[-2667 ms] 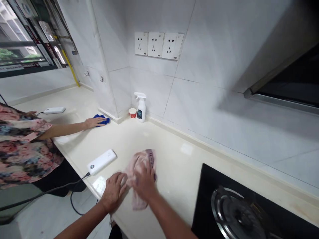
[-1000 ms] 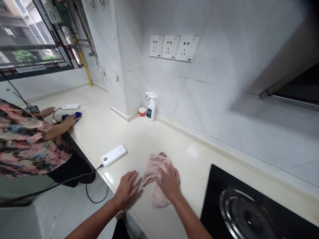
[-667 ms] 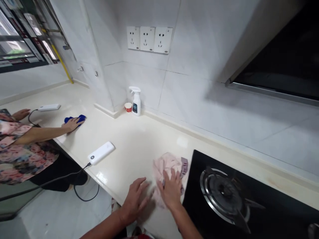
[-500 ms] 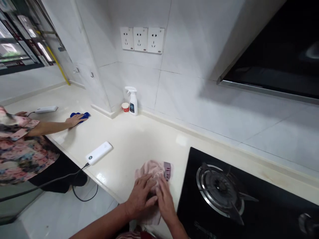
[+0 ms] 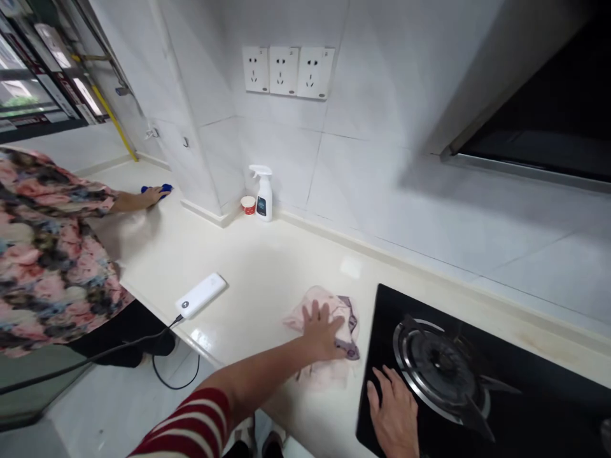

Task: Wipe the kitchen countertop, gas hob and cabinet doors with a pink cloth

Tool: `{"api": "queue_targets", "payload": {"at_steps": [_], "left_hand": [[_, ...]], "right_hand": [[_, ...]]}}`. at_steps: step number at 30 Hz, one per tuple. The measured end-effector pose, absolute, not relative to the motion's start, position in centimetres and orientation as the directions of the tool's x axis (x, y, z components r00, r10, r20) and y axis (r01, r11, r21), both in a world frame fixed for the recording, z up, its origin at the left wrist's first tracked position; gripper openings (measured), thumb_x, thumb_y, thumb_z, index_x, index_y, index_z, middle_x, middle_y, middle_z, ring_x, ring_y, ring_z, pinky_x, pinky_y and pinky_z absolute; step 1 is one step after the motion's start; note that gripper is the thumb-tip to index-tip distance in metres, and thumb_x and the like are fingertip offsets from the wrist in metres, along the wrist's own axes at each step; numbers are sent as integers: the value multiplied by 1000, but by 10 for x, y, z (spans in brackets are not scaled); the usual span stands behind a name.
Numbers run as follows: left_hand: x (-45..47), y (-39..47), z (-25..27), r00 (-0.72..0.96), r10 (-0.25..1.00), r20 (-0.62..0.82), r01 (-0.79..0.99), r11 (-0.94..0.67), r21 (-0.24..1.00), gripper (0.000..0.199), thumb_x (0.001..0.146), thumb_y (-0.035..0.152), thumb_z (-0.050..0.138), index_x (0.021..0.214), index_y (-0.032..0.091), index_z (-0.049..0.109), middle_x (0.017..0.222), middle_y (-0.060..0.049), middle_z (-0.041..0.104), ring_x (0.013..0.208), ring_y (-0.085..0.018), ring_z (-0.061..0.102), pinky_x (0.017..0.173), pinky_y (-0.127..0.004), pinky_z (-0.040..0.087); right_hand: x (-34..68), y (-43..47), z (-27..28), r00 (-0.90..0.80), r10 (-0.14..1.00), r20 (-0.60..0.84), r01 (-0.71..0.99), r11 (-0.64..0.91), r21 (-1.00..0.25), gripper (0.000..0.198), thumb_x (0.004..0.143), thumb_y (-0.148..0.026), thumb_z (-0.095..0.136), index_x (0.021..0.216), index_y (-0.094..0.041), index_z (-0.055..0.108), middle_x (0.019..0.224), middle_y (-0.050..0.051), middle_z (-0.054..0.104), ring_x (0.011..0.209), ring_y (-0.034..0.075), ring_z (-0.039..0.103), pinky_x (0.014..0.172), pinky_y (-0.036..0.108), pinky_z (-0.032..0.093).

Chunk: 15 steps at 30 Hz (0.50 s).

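My left hand (image 5: 321, 332) lies with fingers spread on a pale pink cloth (image 5: 319, 375), pressing it against the worktop (image 5: 258, 267). The cloth is crumpled and has a purple-grey printed band on its right side. My right hand (image 5: 394, 407) rests palm down on the left part of the black gas hob (image 5: 377, 318), just left of the burner (image 5: 442, 366), fingers extended and holding nothing.
A power bank (image 5: 200, 295) with a black cable (image 5: 95, 357) lies near the worktop's front edge. By the wall stand a spray bottle (image 5: 264, 198) and a small red-and-white tub (image 5: 248, 204). At left, another person (image 5: 48, 254) has a hand on a blue cloth (image 5: 165, 189).
My hands have parted: the right has left the cloth for the hob. My left hand and the cloth have shifted right, and the cloth is more spread out. The other person has leaned further in.
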<state>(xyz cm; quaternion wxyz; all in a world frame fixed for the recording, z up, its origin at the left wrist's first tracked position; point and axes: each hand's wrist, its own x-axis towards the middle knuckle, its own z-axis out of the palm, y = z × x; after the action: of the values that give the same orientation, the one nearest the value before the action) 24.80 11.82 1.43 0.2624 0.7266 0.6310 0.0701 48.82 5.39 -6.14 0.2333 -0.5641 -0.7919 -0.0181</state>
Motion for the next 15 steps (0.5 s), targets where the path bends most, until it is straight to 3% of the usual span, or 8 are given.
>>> {"api": "queue_targets", "payload": {"at_steps": [4,9,15], "left_hand": [[283,158,16,183,945,-272,888,-41,457,90,74,67,59,149,22,40,165,-18,17,148,-55,0,110,-78,0],[278,110,-14,311,950,-21,841,-265,471,74,86,64,46,150,30,38,163,-12,27,151,-48,6,113,-75,0],[186,48,-14,226,974,18,876,-211,434,72,85,68,50,148,36,42,163,-8,30,152,-41,15,118,-67,8]], "right_hand": [[500,56,-66,-248,888,388,894,364,-262,56,101,-54,25,118,-17,63,130,17,60,126,34,52,100,51,41],[510,59,-73,-273,877,395,884,390,-257,50,99,-45,28,117,-16,64,130,15,61,124,34,54,99,51,43],[514,64,-76,-314,849,425,873,434,-222,50,95,-44,31,113,-13,66,127,18,62,122,35,56,103,51,44]]}}
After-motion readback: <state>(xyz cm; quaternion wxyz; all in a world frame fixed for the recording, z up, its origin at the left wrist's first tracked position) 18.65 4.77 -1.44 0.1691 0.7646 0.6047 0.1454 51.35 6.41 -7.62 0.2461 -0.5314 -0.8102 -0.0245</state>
